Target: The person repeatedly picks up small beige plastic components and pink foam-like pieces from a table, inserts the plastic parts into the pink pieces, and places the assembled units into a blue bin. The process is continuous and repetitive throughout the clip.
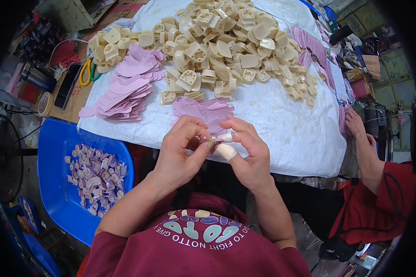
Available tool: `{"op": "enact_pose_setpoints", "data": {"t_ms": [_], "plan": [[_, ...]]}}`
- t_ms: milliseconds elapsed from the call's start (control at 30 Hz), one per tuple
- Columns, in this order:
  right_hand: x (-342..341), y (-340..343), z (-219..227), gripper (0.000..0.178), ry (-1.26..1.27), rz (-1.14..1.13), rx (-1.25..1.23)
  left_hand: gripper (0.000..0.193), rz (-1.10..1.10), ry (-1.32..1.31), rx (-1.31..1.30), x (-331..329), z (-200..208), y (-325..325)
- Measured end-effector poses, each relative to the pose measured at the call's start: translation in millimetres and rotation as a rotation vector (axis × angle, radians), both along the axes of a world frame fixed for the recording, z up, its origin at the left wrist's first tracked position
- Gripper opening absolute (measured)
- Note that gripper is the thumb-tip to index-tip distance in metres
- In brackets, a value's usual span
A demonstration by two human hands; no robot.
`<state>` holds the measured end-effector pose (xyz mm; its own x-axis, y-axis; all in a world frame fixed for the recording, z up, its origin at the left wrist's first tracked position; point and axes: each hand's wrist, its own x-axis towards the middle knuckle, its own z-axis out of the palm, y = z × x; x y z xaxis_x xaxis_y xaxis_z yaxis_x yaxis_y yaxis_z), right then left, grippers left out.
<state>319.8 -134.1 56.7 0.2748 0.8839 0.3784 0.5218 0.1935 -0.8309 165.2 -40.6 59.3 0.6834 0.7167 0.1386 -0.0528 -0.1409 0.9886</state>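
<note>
Both hands (212, 147) pinch small cream piece (216, 140).

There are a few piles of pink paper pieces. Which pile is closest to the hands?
The small pile of pink paper pieces just above the left hand and right hand. The bigger fanned pink stack lies farther left, beside the cream plastic parts.

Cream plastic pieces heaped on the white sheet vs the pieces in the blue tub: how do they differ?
The cream moulded plastic pieces are bare, with no pink on them; the pieces in the blue plastic tub each show pink-purple along with cream. The cream ones form a large mound up on the white sheet; the tub ones lie in a thin, far smaller scatter, lower at the person's left. Both look like the same small chunky part.
</note>
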Motion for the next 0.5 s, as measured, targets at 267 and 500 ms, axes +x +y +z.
{"op": "enact_pose_setpoints", "data": {"t_ms": [267, 500], "plan": [[-2.5, 4.9, 7.2, 0.011, 0.111, -0.026, -0.074, 0.012, 0.030, -0.077, 0.057, 6.1, -15.1, 0.8], [-9.4, 6.8, 3.2, 0.015, -0.063, -0.227, 0.223, 0.044, -0.008, -0.268, -0.856, 8.5, 4.5, -12.4]]}}
